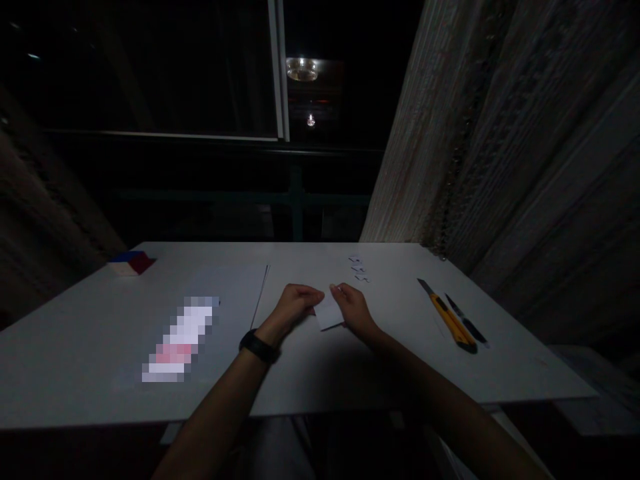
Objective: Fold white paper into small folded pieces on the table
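Between my two hands, above the middle of the white table, is a small piece of white paper [329, 315]. My left hand [299, 301] pinches its left edge with thumb and fingers; a dark watch band is on that wrist. On the opposite edge my right hand [354, 308] is closed, its thumb along the top of the paper. The fingers under the paper are hidden. Beyond my right hand lie several small paper cut-outs [359, 269] with dark marks, too small to make out.
On the right of the table [390, 380] lie a yellow utility knife [450, 323] and a slim dark-handled knife [467, 320]. At left are large paper sheets [235, 287] and a blurred-out bright rectangle [180, 340]. A blue, red and white block [131, 263] sits far left. Curtains [425, 120] flank a window.
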Demonstrator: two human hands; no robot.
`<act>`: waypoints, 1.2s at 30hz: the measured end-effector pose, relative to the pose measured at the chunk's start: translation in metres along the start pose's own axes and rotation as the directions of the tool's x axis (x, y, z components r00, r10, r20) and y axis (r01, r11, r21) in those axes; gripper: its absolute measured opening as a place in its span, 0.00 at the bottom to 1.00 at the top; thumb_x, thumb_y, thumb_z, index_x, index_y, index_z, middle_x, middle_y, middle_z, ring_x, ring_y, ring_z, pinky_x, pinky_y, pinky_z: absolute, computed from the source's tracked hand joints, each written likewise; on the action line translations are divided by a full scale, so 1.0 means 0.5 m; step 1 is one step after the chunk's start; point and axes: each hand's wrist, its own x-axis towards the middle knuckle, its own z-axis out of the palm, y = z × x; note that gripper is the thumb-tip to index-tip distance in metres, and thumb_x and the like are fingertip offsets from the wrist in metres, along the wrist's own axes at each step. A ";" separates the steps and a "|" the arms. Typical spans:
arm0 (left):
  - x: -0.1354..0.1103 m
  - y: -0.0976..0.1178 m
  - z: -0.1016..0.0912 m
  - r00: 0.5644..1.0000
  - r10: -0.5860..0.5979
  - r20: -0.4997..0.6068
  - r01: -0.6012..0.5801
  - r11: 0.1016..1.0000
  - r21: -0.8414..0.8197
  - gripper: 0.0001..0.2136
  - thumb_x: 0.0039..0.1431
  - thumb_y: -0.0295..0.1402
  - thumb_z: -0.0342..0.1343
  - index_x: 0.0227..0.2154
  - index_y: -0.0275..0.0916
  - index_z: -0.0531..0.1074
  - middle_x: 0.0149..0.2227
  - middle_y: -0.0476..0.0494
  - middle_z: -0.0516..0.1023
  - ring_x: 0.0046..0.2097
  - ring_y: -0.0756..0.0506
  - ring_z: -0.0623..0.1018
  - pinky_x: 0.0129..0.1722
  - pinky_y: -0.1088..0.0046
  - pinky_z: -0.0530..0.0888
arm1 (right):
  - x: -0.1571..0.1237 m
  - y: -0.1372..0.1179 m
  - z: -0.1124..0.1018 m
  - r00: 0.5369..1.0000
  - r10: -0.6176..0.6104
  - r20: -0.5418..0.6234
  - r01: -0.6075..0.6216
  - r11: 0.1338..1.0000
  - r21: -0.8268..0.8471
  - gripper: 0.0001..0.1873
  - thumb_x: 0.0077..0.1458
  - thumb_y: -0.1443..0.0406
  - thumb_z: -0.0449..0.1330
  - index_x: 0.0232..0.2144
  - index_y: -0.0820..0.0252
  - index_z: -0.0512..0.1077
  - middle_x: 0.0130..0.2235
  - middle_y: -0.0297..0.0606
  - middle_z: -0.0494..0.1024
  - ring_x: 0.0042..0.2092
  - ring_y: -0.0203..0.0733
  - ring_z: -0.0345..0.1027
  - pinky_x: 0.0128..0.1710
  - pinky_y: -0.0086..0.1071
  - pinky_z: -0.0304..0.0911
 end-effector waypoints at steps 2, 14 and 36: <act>-0.003 0.005 0.000 1.000 -0.003 0.011 0.003 1.000 0.005 0.09 0.38 0.33 0.64 0.22 0.30 0.76 0.21 0.44 0.75 0.25 0.51 0.71 0.25 0.75 0.68 | 0.003 0.003 -0.004 1.000 -0.018 -0.003 0.018 0.999 -0.027 0.22 0.49 0.47 0.53 0.19 0.59 0.60 0.17 0.28 0.60 0.19 0.32 0.56 0.17 0.25 0.51; -0.006 0.016 -0.006 0.994 -0.070 0.087 0.071 0.997 -0.008 0.10 0.40 0.31 0.63 0.25 0.27 0.75 0.23 0.39 0.77 0.26 0.47 0.76 0.32 0.69 0.74 | 0.016 -0.001 -0.035 1.000 0.010 0.030 -0.011 1.000 0.017 0.22 0.46 0.48 0.56 0.17 0.60 0.61 0.17 0.29 0.60 0.20 0.32 0.54 0.18 0.26 0.50; 0.013 -0.003 -0.001 0.980 0.192 -0.042 -0.171 0.939 0.300 0.14 0.46 0.40 0.58 0.19 0.31 0.73 0.15 0.50 0.67 0.20 0.53 0.65 0.20 0.77 0.61 | 0.006 0.000 -0.005 0.999 -0.035 -0.007 0.035 0.999 0.021 0.16 0.44 0.52 0.59 0.27 0.59 0.67 0.17 0.26 0.62 0.18 0.31 0.53 0.18 0.25 0.49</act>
